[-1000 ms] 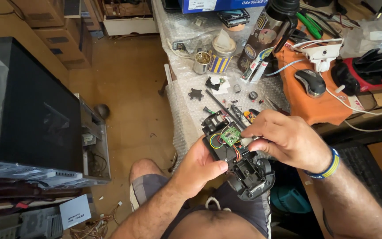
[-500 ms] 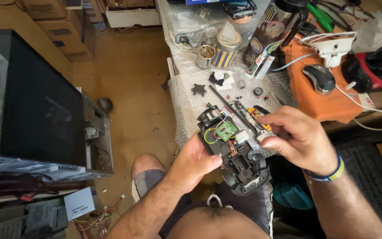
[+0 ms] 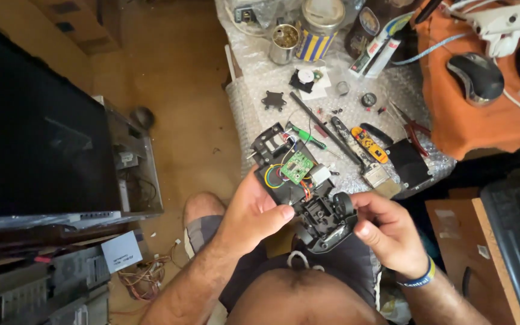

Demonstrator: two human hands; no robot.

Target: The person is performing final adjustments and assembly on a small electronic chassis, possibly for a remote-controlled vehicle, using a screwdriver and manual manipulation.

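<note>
Holding opened black device | left hand grip closed on it | right hand grip pinching its end

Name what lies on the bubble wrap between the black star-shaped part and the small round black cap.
Between the star-shaped part and the round cap lie a long thin black rod and tiny loose bits, shown in the head view.

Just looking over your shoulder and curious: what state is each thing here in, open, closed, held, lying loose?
Toy car chassis: body shell off, green circuit board and wires bared, held in both hands.
Left hand: grips the chassis side.
Right hand: fingers at the chassis rear end.
Metal tin: open, upright.
Computer mouse: lying on orange cloth.
Green screwdriver: lying loose on bubble wrap.
</note>
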